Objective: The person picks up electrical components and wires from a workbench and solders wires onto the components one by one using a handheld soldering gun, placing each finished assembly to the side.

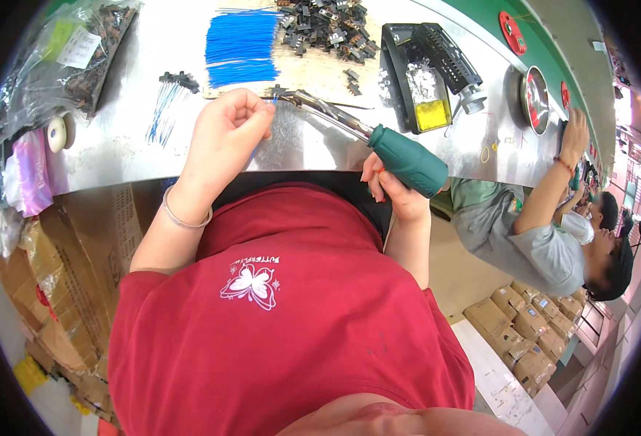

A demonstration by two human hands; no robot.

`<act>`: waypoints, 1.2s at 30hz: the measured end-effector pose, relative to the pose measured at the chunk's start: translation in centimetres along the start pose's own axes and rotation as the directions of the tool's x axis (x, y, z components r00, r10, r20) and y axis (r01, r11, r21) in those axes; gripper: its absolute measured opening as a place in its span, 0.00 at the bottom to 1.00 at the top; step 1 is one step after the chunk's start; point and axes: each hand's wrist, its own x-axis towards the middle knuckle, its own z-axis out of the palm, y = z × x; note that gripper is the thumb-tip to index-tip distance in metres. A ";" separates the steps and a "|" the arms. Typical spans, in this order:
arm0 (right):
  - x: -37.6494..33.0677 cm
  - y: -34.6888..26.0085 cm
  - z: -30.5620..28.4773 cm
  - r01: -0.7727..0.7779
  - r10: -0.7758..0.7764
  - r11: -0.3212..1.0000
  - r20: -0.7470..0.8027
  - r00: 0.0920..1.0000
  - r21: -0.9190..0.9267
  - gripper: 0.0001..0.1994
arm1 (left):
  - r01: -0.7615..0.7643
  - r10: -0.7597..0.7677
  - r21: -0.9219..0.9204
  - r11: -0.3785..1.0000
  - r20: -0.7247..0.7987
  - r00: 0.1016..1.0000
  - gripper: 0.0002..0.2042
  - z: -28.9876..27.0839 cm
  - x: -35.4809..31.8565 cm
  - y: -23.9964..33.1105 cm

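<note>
My left hand (227, 134) is closed in a pinch on a thin blue wire (253, 154). The wire's upper end meets a small black switch-like part (278, 90) at the wooden board's front edge. My right hand (397, 192) grips a soldering gun (410, 161) with a dark green body. Its metal tip reaches left to that black part, close to my left fingertips. Part of my right hand is hidden behind the green body. On the board (313, 69) lie a row of blue wires (240, 47) and a heap of black parts (327, 25).
Left of the board are black parts with wires attached (169, 109) and a plastic bag of parts (66, 54). On the right stand a black soldering stand (415, 76) with a yellow sponge (432, 115) and a round metal dish (535, 100). A co-worker (527, 232) sits on the right.
</note>
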 end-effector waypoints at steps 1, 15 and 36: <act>0.0 -0.1 0.0 0.000 0.000 1.000 0.001 1.000 -0.001 0.10 | -0.035 0.035 -0.011 0.999 0.002 0.999 0.07 0.0 -0.1 0.0; -0.1 0.4 -0.2 0.041 -0.042 0.995 0.008 0.999 0.090 0.12 | -0.029 0.030 0.026 0.999 -0.012 0.999 0.06 0.1 -0.1 -0.3; -0.1 0.2 0.1 0.007 -0.007 0.999 0.000 1.000 -0.039 0.25 | -0.036 0.036 -0.012 0.999 -0.003 0.999 0.06 0.1 -0.2 0.0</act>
